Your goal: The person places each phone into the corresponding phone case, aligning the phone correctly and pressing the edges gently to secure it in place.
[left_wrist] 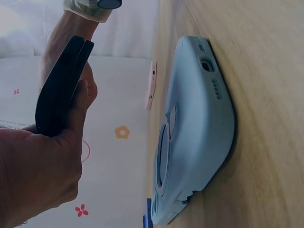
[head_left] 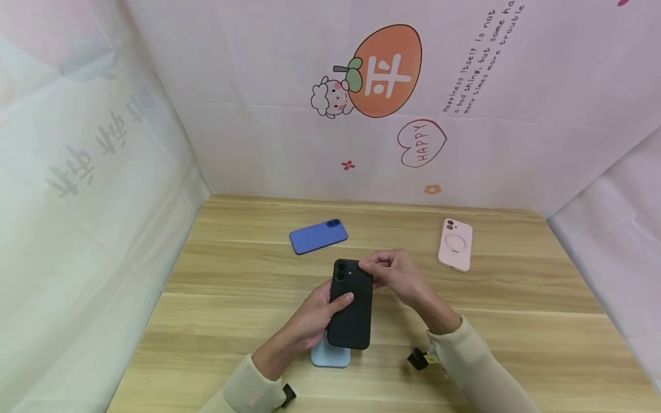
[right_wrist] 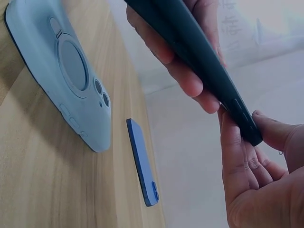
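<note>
A black phone (head_left: 356,321) is held up off the worktop (head_left: 232,304) in both hands, its back towards the head camera and its two lenses at the far left corner. The left hand (head_left: 312,317) grips it from the left side, thumb lying across the back and the other fingers wrapped underneath. The right hand (head_left: 396,275) pinches the far right corner, its fingers clamped there between thumb and fingertips; the right wrist view shows this corner close to the side buttons. In the left wrist view the phone's edge shows a line running along it, like two layers, though whether they are separate I cannot tell. Below the phone, and partly covered by it from above, a light blue phone case (head_left: 330,357) lies flat on the worktop, back up, with a ring on its back; the left wrist view shows the port opening at its near end. Beyond the hands, to the far left, lies a blue phone (head_left: 318,237), its lenses at the right end. To the far right lies a pink phone (head_left: 456,245) with a ring on its back. A white printed sheet (head_left: 268,103) stands behind the worktop, and cream sleeves (head_left: 255,384) cover both forearms.
</note>
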Motion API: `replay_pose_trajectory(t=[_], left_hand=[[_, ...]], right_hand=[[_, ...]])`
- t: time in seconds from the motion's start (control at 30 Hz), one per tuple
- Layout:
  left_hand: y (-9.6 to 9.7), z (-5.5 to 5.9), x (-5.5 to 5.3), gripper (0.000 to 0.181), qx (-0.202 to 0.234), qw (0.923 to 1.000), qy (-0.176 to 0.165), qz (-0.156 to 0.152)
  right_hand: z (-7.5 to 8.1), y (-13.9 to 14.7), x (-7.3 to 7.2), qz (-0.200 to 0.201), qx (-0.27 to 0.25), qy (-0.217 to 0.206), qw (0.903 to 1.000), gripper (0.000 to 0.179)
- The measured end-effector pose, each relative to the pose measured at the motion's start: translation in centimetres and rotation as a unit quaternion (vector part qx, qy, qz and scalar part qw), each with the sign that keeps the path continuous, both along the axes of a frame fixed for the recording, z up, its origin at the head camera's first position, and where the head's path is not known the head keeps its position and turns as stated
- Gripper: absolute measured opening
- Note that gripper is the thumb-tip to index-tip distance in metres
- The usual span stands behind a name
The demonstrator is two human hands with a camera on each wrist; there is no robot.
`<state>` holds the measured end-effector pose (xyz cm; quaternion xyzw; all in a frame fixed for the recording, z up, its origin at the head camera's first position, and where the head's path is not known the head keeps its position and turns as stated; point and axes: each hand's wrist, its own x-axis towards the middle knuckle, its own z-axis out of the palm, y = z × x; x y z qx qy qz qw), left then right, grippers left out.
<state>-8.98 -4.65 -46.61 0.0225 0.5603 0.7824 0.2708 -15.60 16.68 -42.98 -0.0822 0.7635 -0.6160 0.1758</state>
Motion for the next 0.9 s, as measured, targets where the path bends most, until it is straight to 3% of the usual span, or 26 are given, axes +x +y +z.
replay_pose_trajectory(t=[0.33, 0.9], left_hand=[[-0.16, 0.33, 0.03, 0.044, -0.021, 0.9998, 0.004, 0.0], [-0.45, 0.59, 0.06, 0.038, -0.034, 0.9964, 0.043, 0.065]], right_hand=[[0.49, 0.08, 0.19, -0.009, 0.001, 0.009, 0.9999, 0.022], [0.82, 0.4, 0.39, -0.021, -0.017, 0.019, 0.9994, 0.023]])
